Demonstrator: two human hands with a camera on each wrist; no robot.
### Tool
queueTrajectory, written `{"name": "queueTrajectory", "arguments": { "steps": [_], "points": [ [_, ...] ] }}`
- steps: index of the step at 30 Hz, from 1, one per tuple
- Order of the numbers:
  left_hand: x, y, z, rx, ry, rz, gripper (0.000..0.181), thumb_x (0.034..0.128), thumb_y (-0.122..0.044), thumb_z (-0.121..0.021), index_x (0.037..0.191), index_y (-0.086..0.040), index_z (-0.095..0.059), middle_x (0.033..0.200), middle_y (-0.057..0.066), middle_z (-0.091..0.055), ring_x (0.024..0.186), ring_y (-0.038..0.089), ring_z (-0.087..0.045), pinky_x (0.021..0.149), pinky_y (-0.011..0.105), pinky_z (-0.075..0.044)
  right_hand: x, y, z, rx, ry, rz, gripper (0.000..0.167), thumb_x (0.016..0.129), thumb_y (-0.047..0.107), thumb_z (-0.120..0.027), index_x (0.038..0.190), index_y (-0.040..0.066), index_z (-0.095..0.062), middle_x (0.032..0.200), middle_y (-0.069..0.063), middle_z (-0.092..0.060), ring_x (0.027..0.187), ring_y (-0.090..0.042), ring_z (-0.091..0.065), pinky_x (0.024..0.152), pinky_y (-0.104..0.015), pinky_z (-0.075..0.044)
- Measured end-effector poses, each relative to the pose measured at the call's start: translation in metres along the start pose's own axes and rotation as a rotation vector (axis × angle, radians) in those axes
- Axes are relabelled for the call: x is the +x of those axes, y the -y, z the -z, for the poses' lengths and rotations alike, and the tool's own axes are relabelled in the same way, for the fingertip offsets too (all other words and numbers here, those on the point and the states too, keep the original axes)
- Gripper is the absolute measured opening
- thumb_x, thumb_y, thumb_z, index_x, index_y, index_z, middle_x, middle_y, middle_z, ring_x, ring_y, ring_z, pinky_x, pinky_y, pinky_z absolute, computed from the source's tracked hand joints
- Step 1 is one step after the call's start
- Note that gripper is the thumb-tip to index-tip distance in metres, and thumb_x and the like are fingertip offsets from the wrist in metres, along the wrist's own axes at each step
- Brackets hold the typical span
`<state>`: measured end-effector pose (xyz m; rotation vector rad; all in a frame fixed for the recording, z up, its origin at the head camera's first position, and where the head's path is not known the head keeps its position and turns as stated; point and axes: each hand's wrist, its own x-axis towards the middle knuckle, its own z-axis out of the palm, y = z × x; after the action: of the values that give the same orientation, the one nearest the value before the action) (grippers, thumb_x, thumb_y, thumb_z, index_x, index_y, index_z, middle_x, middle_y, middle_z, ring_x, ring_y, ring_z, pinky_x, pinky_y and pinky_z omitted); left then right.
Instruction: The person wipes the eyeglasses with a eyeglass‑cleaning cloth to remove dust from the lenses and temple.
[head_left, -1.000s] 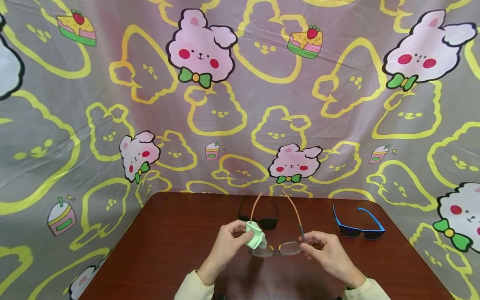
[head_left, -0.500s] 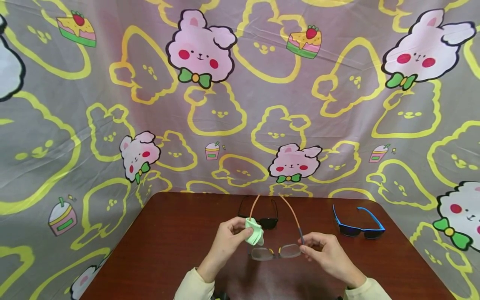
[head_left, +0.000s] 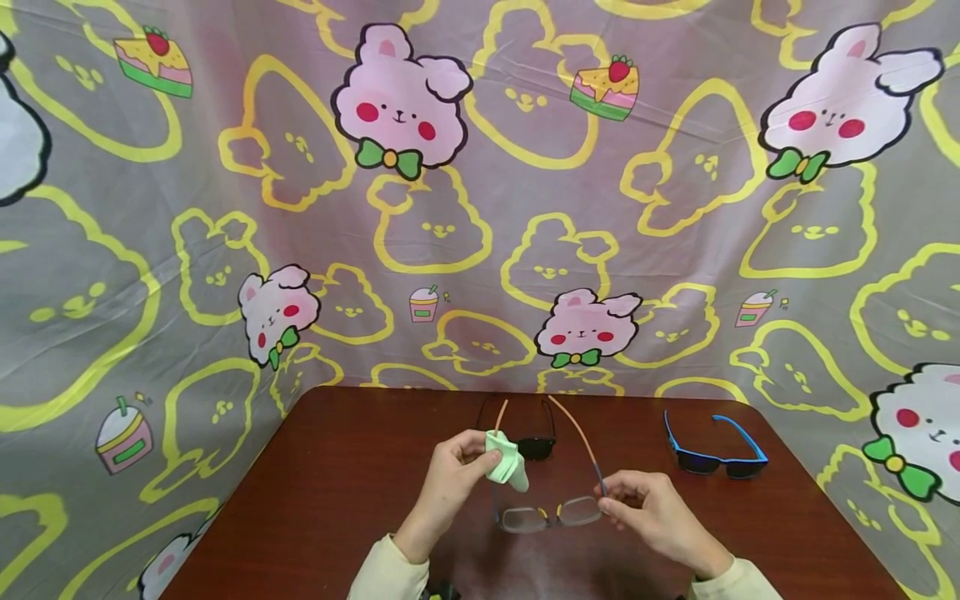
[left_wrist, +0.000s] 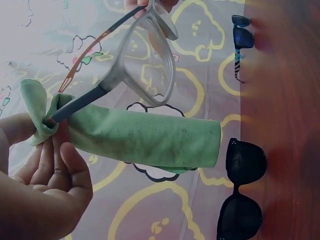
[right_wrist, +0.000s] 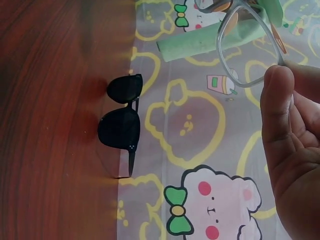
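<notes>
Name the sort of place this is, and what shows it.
Likely an improvised indoor tabletop booth; the wider room is hidden. A cartoon-print curtain closes in the back and both sides of a reddish-brown table, where black sunglasses and blue sunglasses rest.

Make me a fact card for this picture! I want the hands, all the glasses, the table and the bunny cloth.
Left hand: holds a green cloth around one arm of the clear glasses
Right hand: pinches the clear glasses near the other hinge
Black sunglasses: on the table, unfolded
Blue sunglasses: on the table, farther right, unfolded
Table: reddish brown
Bunny cloth: grey, behind the table
</notes>
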<state>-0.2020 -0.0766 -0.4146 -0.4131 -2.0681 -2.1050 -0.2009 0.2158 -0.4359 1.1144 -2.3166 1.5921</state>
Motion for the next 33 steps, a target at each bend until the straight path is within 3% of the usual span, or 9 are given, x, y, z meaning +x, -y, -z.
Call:
{"name": "queueTrajectory", "arguments": {
  "steps": [8,19,25,33],
  "points": [
    [0.0021,-0.0012,0.0019,-0.064,0.015,0.024,0.025,0.0842,-0.005,-0.067,0.103,0.011,-0.063,0.09,0.011,-0.067,0.079,0.012,-0.062,0.071,0.023,-0.05,-0.0004,-0.0011,-0.0004,0.012,0.021,0.029,0.012,0.085,-0.001,-0.066,0.093,0.007,-0.066,0.071,0.003,-0.062,0.054,-0.012,-0.059,0.046,-0.031,-0.051],
    [0.0029,-0.0033,0.0051,-0.126,0.002,0.053,0.026,0.084,-0.002,-0.066,0.105,0.014,-0.061,0.088,0.008,-0.068,0.078,0.011,-0.062,0.071,0.023,-0.049,-0.0006,-0.0053,-0.0004,0.008,0.038,0.087,0.019,0.083,-0.006,-0.065,0.094,0.01,-0.066,0.071,0.003,-0.062,0.054,-0.011,-0.059,0.045,-0.03,-0.05],
    [0.0034,-0.0022,0.006,-0.15,0.007,0.07,0.026,0.0848,-0.003,-0.065,0.104,0.014,-0.06,0.087,0.005,-0.067,0.078,0.012,-0.062,0.073,0.025,-0.048,-0.0015,-0.0065,0.0003,0.006,0.054,0.053,0.017,0.085,-0.003,-0.065,0.094,0.011,-0.066,0.071,0.004,-0.063,0.053,-0.015,-0.059,0.044,-0.033,-0.05],
    [0.0037,-0.0029,0.0078,-0.213,0.01,0.046,0.023,0.085,-0.002,-0.064,0.103,0.012,-0.061,0.085,0.002,-0.068,0.078,0.011,-0.063,0.074,0.026,-0.048,-0.0024,-0.0089,0.0002,0.0,0.064,0.058,0.018,0.085,-0.004,-0.065,0.094,0.011,-0.066,0.071,0.003,-0.063,0.052,-0.016,-0.059,0.044,-0.031,-0.05]
  ]
}}
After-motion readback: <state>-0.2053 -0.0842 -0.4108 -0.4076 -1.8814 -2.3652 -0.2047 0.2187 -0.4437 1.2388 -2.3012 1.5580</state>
